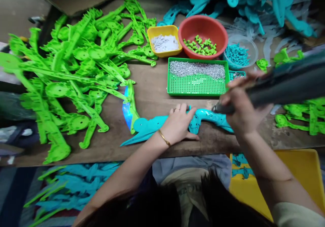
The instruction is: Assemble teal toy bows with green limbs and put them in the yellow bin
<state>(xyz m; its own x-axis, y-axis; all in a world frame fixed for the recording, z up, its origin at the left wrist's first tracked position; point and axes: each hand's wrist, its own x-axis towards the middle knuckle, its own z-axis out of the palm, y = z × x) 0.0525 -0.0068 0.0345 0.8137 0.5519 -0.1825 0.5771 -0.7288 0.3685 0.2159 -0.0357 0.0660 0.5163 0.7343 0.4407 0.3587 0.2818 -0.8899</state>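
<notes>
The left forearm reaches up from the lower left, and the left hand (179, 123) lies palm down across a long turquoise piece (152, 127) on the brown table (152, 100); its fingers bend over the far edge, its thumb stretches rightward along the near side, and it clamps the piece against the tabletop; a thin gold bracelet (164, 138) circles that wrist. The right forearm rises from the lower right, its wrist raised above the table; the right hand (241, 110) is closed round a dark, elongated tool (284, 85), blurred, which slants down to the left so that its tip is at the curved right-hand part of the piece; whether the tip touches it is hard to tell. The two hands are apart, with that curved part between them; just beyond them sits a green perforated tray (198, 94) with small silvery parts (196, 69) along its far side; behind it stand a yellow container (165, 53) and a red bowl (203, 24); a heap of bright green pieces (81, 54) spreads to the left.
</notes>
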